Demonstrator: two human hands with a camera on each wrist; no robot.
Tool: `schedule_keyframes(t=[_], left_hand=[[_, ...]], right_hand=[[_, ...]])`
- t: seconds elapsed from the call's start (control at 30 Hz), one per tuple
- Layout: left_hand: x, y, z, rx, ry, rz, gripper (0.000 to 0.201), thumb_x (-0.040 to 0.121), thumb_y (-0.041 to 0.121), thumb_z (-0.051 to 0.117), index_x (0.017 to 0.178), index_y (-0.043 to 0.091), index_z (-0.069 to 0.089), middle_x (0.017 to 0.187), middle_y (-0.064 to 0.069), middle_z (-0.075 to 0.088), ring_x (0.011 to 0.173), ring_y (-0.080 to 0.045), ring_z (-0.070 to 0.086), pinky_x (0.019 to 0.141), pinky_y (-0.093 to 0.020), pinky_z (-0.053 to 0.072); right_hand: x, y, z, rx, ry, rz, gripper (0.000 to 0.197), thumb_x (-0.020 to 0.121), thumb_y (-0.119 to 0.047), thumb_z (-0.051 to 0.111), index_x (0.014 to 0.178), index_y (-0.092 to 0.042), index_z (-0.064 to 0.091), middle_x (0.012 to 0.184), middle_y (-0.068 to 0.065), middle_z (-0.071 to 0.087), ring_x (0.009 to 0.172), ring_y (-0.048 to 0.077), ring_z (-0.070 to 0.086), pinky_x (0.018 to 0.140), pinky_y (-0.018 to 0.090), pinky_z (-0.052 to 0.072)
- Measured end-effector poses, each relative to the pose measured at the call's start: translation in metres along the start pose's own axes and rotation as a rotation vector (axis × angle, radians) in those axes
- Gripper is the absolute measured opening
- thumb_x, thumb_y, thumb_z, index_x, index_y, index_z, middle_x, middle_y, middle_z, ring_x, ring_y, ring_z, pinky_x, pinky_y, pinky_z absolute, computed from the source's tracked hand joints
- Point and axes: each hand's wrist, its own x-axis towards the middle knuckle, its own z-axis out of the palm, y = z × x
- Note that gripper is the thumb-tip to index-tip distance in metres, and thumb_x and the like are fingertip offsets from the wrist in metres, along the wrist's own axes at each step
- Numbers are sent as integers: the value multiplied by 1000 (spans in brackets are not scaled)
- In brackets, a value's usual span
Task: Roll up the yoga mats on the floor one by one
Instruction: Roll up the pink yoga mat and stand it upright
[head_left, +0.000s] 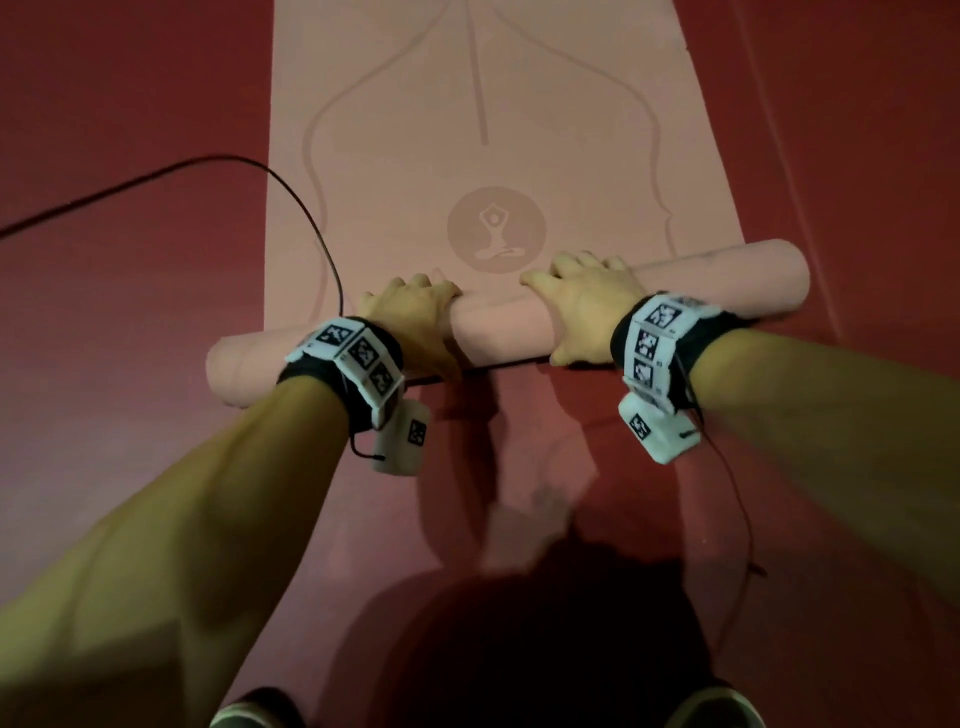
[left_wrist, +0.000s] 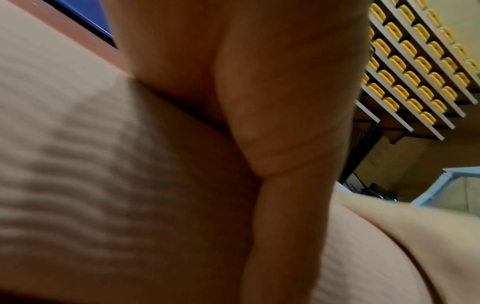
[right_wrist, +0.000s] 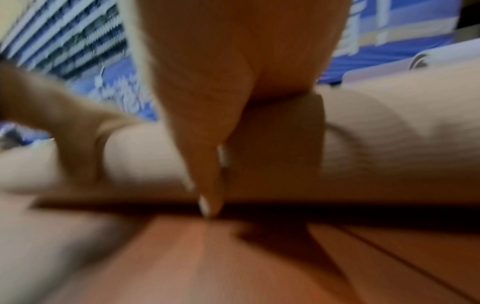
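Note:
A pink yoga mat (head_left: 483, 156) lies flat on the red floor, stretching away from me. Its near end is wound into a thick roll (head_left: 498, 327) that lies slightly slanted across the mat. My left hand (head_left: 415, 312) grips the roll left of centre, fingers curled over its top. My right hand (head_left: 582, 306) grips it right of centre, fingers over the top and thumb on the near side. The left wrist view shows my palm (left_wrist: 259, 102) pressed against the ribbed roll (left_wrist: 78, 164). In the blurred right wrist view, my thumb (right_wrist: 202, 102) points down the roll's (right_wrist: 402, 133) near face.
A black cable (head_left: 291, 192) loops over the mat's left edge and runs behind my left hand. Red floor (head_left: 130, 312) surrounds the mat. My shoes (head_left: 254, 712) show at the bottom. Rows of yellow seats (left_wrist: 415, 72) stand far off. A pale rolled mat (right_wrist: 428, 59) lies beyond.

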Motion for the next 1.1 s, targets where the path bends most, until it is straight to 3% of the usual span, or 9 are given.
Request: schedule_keyframes(t=[0.13, 0.23, 0.37, 0.5, 0.7, 0.97, 1.1], left_hand=[[9, -3, -8, 2, -62, 1, 98, 51, 58, 90, 136, 35, 47, 125, -1, 54, 118, -29, 50, 101, -49, 45], [6, 0, -3, 32, 4, -30, 101, 55, 57, 88, 141, 35, 41, 130, -2, 50, 124, -29, 44, 102, -55, 37], [-3, 11, 13, 93, 171, -69, 99, 54, 59, 88, 137, 30, 42, 126, -5, 46, 120, -32, 44, 95, -55, 39], [1, 13, 7, 72, 146, -89, 90, 59, 52, 88, 134, 30, 43, 126, -4, 49, 121, -31, 44, 99, -56, 38], [-7, 16, 12, 82, 173, -95, 80, 63, 49, 84, 131, 32, 46, 122, -1, 50, 120, -29, 45, 99, -56, 39], [-37, 25, 20, 63, -49, -45, 89, 56, 49, 90, 132, 31, 48, 123, -1, 54, 120, -28, 48, 98, -53, 43], [-52, 34, 30, 38, -205, 10, 91, 52, 56, 92, 130, 35, 50, 121, 1, 61, 112, -25, 58, 85, -36, 49]], right_hand=[[1, 0, 7, -28, 62, 6, 98, 67, -46, 82, 147, -30, 28, 134, 5, 47, 123, 28, 45, 101, 49, 38], [10, 2, 1, 9, 25, 20, 98, 63, -46, 83, 145, -32, 32, 131, 4, 49, 121, 28, 47, 99, 48, 39], [22, 6, -9, 56, -53, 0, 93, 59, -47, 86, 138, -31, 40, 119, 4, 56, 107, 30, 56, 92, 48, 46], [26, 7, -17, 72, -82, -3, 93, 55, -50, 86, 135, -32, 42, 109, 2, 59, 96, 29, 61, 84, 46, 51], [10, 2, -11, 72, -52, 9, 88, 63, -45, 84, 138, -31, 39, 114, 4, 59, 102, 30, 59, 93, 46, 45], [-25, -9, -8, 84, -243, -56, 86, 59, -38, 86, 133, -29, 42, 101, 2, 63, 87, 26, 65, 76, 41, 59], [-41, -10, 0, 208, -379, -94, 104, 57, -32, 90, 145, -34, 36, 102, -2, 63, 95, 24, 64, 84, 38, 57]])
